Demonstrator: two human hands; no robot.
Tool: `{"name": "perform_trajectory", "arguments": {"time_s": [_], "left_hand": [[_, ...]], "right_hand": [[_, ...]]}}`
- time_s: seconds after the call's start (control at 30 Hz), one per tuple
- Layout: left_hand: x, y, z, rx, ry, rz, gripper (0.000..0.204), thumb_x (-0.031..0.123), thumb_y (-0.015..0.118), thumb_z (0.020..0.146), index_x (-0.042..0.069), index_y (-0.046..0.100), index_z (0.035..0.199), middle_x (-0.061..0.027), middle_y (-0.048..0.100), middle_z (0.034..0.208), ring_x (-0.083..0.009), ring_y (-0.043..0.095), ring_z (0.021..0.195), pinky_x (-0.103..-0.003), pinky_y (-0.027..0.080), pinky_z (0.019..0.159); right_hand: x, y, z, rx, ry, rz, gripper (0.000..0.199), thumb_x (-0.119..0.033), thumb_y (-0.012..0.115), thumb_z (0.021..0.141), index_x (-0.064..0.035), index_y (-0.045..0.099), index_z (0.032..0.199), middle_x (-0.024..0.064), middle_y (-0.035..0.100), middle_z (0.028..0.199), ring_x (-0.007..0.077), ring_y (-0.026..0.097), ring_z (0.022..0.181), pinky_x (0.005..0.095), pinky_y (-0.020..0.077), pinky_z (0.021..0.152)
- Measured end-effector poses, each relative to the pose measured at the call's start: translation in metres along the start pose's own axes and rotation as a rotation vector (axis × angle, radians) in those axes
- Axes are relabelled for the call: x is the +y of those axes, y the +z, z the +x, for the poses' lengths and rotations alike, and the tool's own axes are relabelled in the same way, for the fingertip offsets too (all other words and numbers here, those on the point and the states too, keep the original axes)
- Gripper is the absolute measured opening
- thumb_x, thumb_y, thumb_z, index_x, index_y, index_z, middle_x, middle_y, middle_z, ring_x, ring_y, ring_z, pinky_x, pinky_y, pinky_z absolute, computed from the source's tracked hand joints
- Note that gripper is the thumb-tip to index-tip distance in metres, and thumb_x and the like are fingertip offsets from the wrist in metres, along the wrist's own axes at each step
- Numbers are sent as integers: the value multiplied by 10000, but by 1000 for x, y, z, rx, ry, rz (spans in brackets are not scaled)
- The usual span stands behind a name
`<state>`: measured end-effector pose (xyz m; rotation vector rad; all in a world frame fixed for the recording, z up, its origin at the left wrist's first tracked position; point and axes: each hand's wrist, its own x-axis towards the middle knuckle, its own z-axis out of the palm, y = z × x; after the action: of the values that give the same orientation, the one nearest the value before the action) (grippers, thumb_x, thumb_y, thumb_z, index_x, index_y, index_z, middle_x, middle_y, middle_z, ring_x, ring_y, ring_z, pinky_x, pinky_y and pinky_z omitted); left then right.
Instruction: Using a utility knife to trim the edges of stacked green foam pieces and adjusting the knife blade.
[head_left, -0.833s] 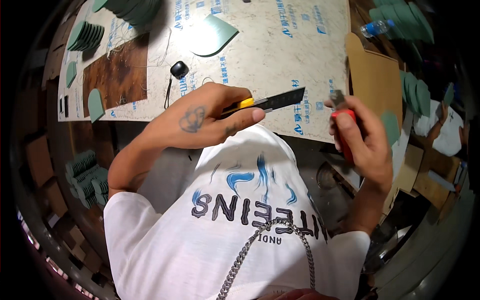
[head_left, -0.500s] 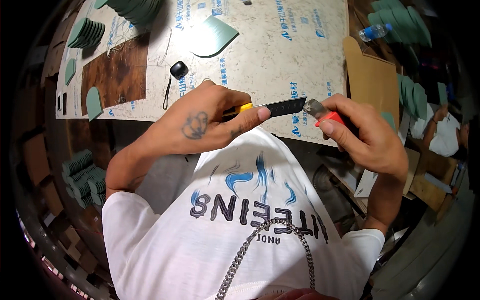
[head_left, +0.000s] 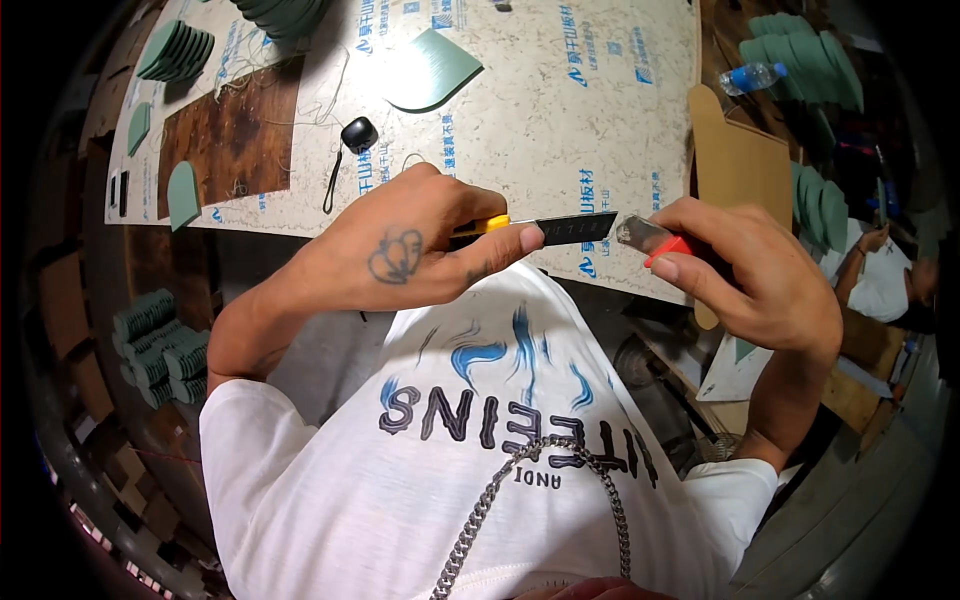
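My left hand [head_left: 420, 240] is closed around a snap-off utility knife [head_left: 575, 231]. Its yellow handle part shows between my fingers, and the long dark blade is extended to the right. The left thumb lies along the base of the blade. My right hand [head_left: 755, 275] pinches a small red object with a shiny, metal-looking end [head_left: 645, 236]; its exact kind cannot be made out. That end sits right beside the blade tip, with a thin gap showing. Both hands are raised in front of my shirt, over the near edge of the table.
The pale printed board tabletop [head_left: 520, 130] carries a green arched pad [head_left: 437, 72], a small black case with a strap [head_left: 358, 134] and a dark wooden panel [head_left: 235, 135]. Stacked green pads [head_left: 178, 52] stand far left. A brown board [head_left: 740, 150] and bottle [head_left: 752, 78] lie right; another person sits beyond.
My right hand has shifted slightly right and down with the red object, away from the blade tip. The left hand keeps its hold on the knife.
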<state>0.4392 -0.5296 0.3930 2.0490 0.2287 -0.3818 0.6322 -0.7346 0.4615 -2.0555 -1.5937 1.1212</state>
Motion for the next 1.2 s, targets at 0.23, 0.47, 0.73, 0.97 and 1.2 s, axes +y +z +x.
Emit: {"name": "perform_trajectory", "arguments": {"time_s": [0.23,0.47,0.73,0.97,1.2], "left_hand": [[1,-3,-2,-20,-25,24,594,510,563,977,12,616,658,-36,452,464,-125,350,406,-315,259,412],[-5,-8,-8,-134,84,-30,487,478,626,946,-6,640,897,-86,567,596,-160,465,473,-322,356,455],[-22,-23,-2,-507,229,-535,643,265,556,906,-148,400,1374,-117,634,938,-152,615,727,-266,521,632],[-23,-23,1,-515,44,-897,641,318,469,940,-169,448,1357,-159,659,910,-181,666,682,-286,575,595],[-8,-25,-2,-386,53,-612,552,430,429,1015,-83,628,1065,-95,650,717,-128,631,563,-244,517,491]], "right_hand": [[-5,1,4,-28,13,-1,230,-261,604,946,-47,618,1029,172,625,750,375,609,690,428,454,626],[-6,8,9,-31,-14,-21,224,-269,600,951,-55,627,1013,167,603,741,366,599,712,419,444,661],[-8,-4,8,-87,18,140,181,-184,629,942,-10,626,991,124,524,623,235,498,530,342,376,524],[-2,-8,3,-47,-26,202,216,-190,629,947,16,626,1012,127,552,659,216,514,539,338,387,531],[4,-19,0,-74,-10,78,253,-213,622,956,26,628,1037,108,569,689,217,518,559,314,401,548]]}}
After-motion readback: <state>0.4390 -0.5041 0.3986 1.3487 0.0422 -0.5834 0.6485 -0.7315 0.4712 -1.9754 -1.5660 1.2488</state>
